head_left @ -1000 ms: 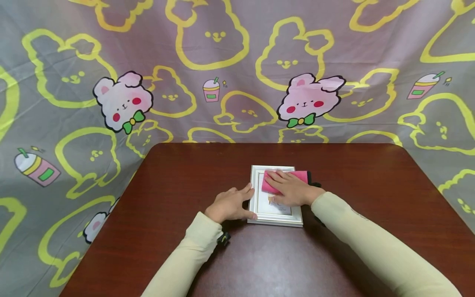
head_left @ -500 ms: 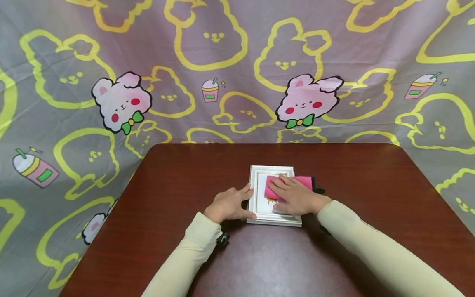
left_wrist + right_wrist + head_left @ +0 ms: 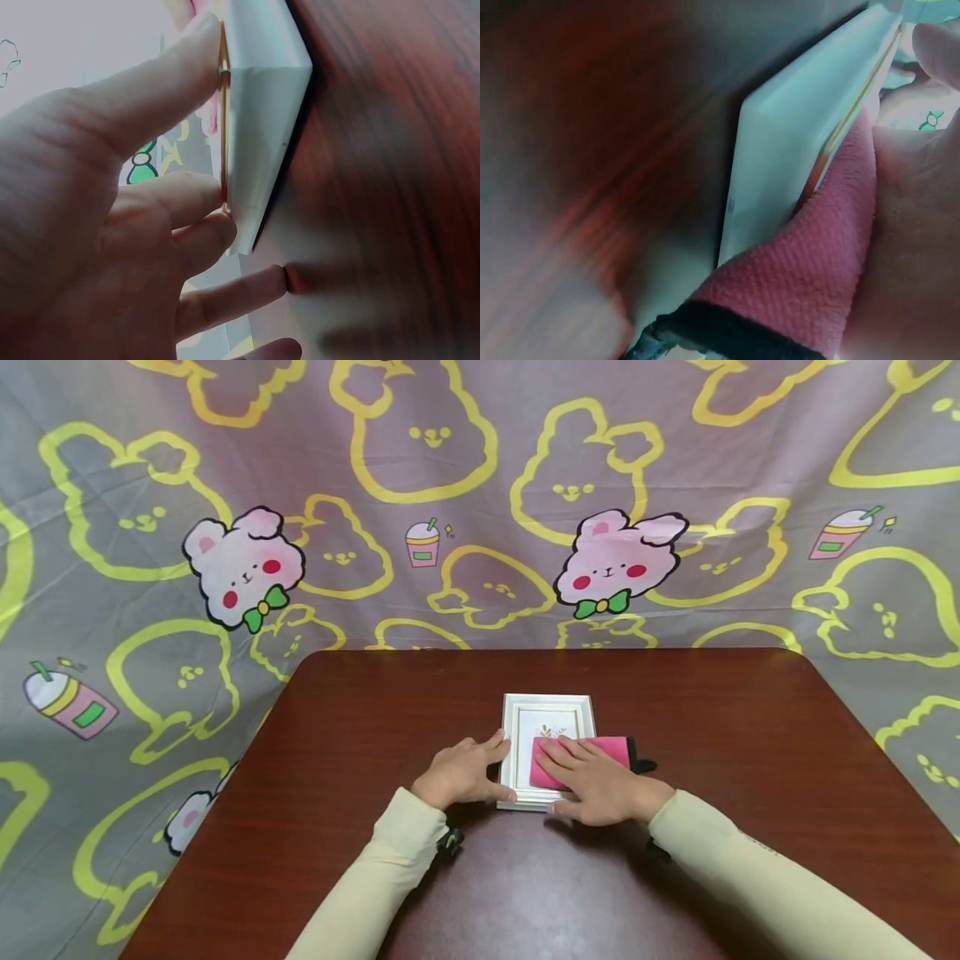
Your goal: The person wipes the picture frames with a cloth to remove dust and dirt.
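Observation:
A white picture frame lies face up on the table, with a small printed plant showing on its picture. My left hand steadies its left side, fingers spread, the thumb at the near corner and fingertips against the edge. Over the frame's lower half my right hand presses a pink cloth flat, fingers extended on top. Part of the cloth, with its black border, hangs over the frame's right side in the right wrist view. Hand and cloth hide the lower part of the picture.
The dark reddish-brown wooden table has rounded far corners. Behind it and along the left hangs a grey-pink curtain printed with bears and rabbits. A black strap is at the left wrist.
My right hand has slid the pink cloth toward me down the frame, uncovering the upper part of the picture. The left hand has stayed at the frame's left side.

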### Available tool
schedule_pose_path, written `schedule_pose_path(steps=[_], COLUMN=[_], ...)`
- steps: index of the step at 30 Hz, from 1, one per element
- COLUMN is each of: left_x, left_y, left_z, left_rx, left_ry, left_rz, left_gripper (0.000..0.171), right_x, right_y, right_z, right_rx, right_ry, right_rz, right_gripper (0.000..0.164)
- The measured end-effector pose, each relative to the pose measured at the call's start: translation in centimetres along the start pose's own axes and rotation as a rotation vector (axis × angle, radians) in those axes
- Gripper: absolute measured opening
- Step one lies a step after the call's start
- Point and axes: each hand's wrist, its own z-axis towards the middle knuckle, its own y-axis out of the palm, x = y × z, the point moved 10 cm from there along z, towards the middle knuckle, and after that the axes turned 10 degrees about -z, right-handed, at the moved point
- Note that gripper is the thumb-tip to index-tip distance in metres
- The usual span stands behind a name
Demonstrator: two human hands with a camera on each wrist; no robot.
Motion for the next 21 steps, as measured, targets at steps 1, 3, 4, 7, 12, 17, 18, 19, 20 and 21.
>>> schedule_pose_path(steps=[1, 3, 4, 7, 12, 17, 18, 19, 20, 21], left_x=[0.0, 0.0, 0.0, 0.0, -0.1, -0.2, -0.1, -0.1, -0.1, 0.0], left_y=[0.0, 0.0, 0.0, 0.0, 0.1, 0.2, 0.2, 0.2, 0.2, 0.2], left_z=[0.0, 0.0, 0.0, -0.1, -0.1, 0.0, 0.0, 0.0, 0.0, 0.0], left_rx=[-0.003, -0.006, -0.007, -0.004, 0.002, 0.001, -0.001, -0.004, -0.003, -0.003], left_ry=[-0.003, -0.004, -0.003, 0.007, 0.012, 0.002, 0.002, 0.002, 0.004, 0.004], left_rz=[-0.001, -0.003, -0.005, -0.006, -0.012, -0.028, -0.032, -0.034, -0.035, -0.037], left_gripper=[0.087, 0.087, 0.087, 0.087, 0.087, 0.086, 0.086, 0.086, 0.086, 0.086], right_x=[-0.2, -0.5, -0.6, -0.9, -1.5, -1.9, -1.9, -1.8, -1.8, -1.7], right_y=[0.0, 0.1, 0.1, 0.2, 0.1, 0.2, 0.2, 0.3, 0.4, 0.4], right_z=[-0.1, -0.1, -0.1, -0.1, 0.2, 0.9, 1.0, 1.2, 1.3, 1.5], right_rx=[0.0, 0.003, 0.005, 0.02, 0.015, -0.032, -0.046, -0.06, -0.073, -0.082], right_ry=[-0.006, -0.019, -0.023, -0.034, -0.042, -0.04, -0.036, -0.03, -0.024, -0.021], right_rz=[0.005, 0.005, 0.008, 0.007, 0.023, 0.044, 0.041, 0.043, 0.044, 0.044], right_gripper=[0.078, 0.079, 0.08, 0.082, 0.082, 0.082, 0.082, 0.082, 0.081, 0.08])
